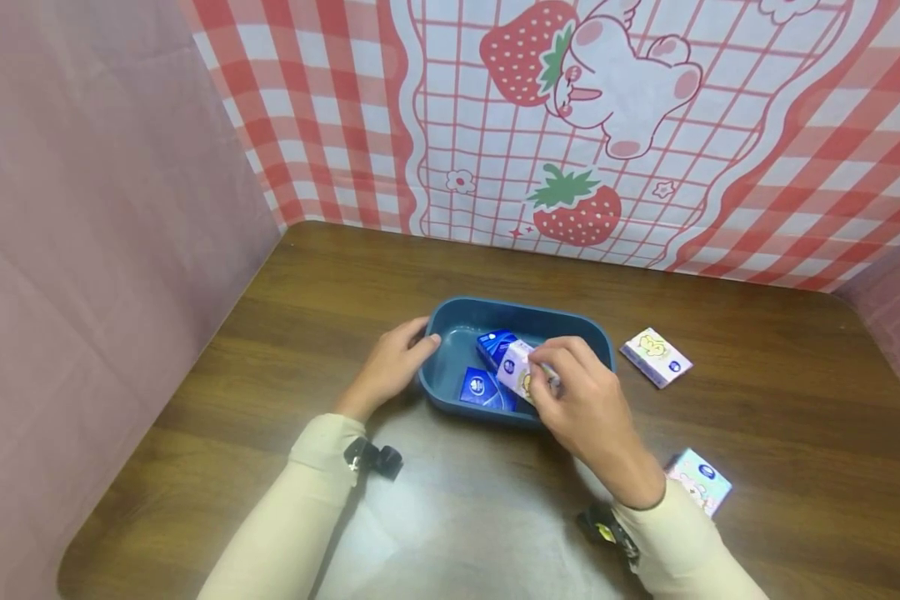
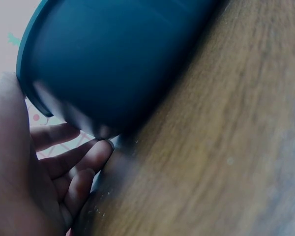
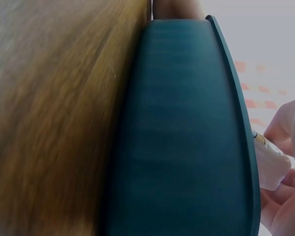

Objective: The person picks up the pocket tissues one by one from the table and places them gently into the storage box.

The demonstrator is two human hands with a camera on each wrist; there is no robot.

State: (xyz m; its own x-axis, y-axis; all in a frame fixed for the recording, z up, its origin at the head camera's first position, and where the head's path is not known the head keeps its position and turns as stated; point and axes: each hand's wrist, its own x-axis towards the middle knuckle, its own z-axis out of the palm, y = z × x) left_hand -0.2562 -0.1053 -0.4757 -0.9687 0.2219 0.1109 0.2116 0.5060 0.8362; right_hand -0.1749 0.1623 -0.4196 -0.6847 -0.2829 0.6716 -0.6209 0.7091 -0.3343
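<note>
A teal plastic bin [image 1: 450, 408] sits on the table. My left hand [image 1: 393, 362] grips its left end, thumb over the rim and fingers against the outer wall; the left wrist view shows those fingers [image 2: 96, 157] bent under the rim. My right hand [image 1: 581, 392] pinches a pale lilac tissue pack [image 1: 515, 367] with a yellow cartoon, inside the bin. In the right wrist view this pack's pale end [image 3: 271, 164] shows above the rim. Two blue tissue packs lie in the bin, one at the front [image 1: 483, 388] and one behind [image 1: 492, 343], partly covered by the lilac pack.
A white and lilac tissue pack [image 1: 656, 357] lies right of the bin. Nearer me, a light blue and pink tissue pack [image 1: 701, 483] is partly hidden by my right sleeve. A checked strawberry cloth [image 1: 345, 108] hangs along the table's back edge, with a pink curtain [image 1: 105, 208] at left.
</note>
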